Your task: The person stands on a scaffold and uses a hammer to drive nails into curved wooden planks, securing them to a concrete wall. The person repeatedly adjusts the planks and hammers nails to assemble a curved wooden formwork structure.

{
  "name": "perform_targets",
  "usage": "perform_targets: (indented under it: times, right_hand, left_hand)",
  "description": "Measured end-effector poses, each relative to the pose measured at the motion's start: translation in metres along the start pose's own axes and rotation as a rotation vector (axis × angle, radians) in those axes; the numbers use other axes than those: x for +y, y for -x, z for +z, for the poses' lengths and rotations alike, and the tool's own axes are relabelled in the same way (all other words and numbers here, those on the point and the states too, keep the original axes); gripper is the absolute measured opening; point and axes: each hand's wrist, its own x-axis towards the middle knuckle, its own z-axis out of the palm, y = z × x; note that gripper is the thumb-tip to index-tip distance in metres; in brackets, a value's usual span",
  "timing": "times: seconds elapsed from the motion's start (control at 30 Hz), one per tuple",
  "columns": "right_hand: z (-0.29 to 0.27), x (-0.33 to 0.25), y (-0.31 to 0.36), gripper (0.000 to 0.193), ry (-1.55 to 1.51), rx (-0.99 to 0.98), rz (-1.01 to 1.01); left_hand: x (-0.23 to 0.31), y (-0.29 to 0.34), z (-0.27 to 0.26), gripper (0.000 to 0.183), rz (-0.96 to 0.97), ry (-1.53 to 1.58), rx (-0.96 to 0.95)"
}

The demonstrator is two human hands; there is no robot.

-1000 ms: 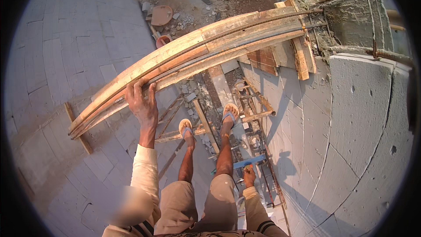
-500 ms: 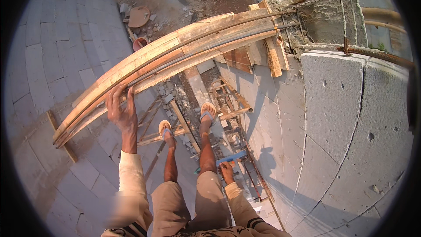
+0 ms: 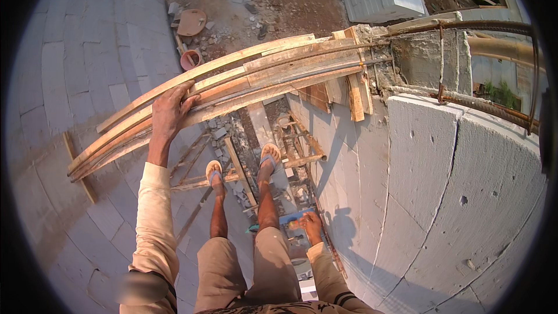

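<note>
My left hand [image 3: 168, 107] reaches over a long timber form [image 3: 279, 75] spanning the gap between walls. Its fingers curl against a loose outer plank [image 3: 131, 109] along the far side, the thumb towards the inner boards; their exact hold is partly hidden. A gap shows between that plank and the others. Steel bars run lengthwise within the form. Low by my right knee, my right hand [image 3: 312, 227] is closed around a long blue tool [image 3: 290, 217] with a straight edge; its exact kind is unclear. My sandalled feet stand below, among timber supports.
A grey block wall [image 3: 430, 163] rises at right, topped by rusty reinforcing bars [image 3: 482, 25] and a concrete post [image 3: 427, 58]. Another block wall [image 3: 64, 64] is at left. A timber scaffold [image 3: 305, 160] and rubble lie below. A reddish bucket [image 3: 190, 59] sits beyond the form.
My left hand has moved from the form's near edge up to its far side. The outer plank has come apart from the other boards. My right hand still holds the blue tool.
</note>
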Motion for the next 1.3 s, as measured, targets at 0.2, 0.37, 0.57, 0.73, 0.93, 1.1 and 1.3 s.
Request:
perform_targets:
  times: [0.2, 0.37, 0.57, 0.73, 0.93, 1.1, 1.3]
  right_hand:
    - [-0.003, -0.003, -0.002, 0.011, 0.039, -0.095, -0.096]
    - [0.002, -0.009, 0.005, 0.014, 0.029, -0.144, -0.053]
    - [0.011, -0.070, -0.007, 0.017, 0.304, -0.153, -0.298]
    - [0.022, -0.232, 0.007, 0.020, 0.020, -0.251, -0.379]
    - [0.062, -0.467, 0.042, 0.025, 0.179, 0.066, -0.907]
    - [0.108, -0.567, 0.044, 0.031, 0.252, 0.186, -1.063]
    - [0.118, -0.595, 0.029, 0.040, 0.438, 0.351, -1.145]
  left_hand:
    - [0.001, 0.003, 0.005, 0.045, -0.005, 0.040, 0.070]
    - [0.004, -0.006, -0.010, 0.049, -0.071, 0.156, -0.026]
    - [0.004, -0.014, -0.018, 0.056, -0.085, 0.153, -0.101]
    - [-0.006, -0.022, -0.019, 0.065, 0.117, -0.071, -0.114]
    - [-0.009, -0.027, -0.019, 0.072, 0.009, 0.008, -0.237]
    - [-0.009, -0.030, -0.024, 0.078, -0.080, 0.013, -0.319]
    - [-0.008, -0.029, -0.023, 0.074, -0.040, 0.015, -0.288]
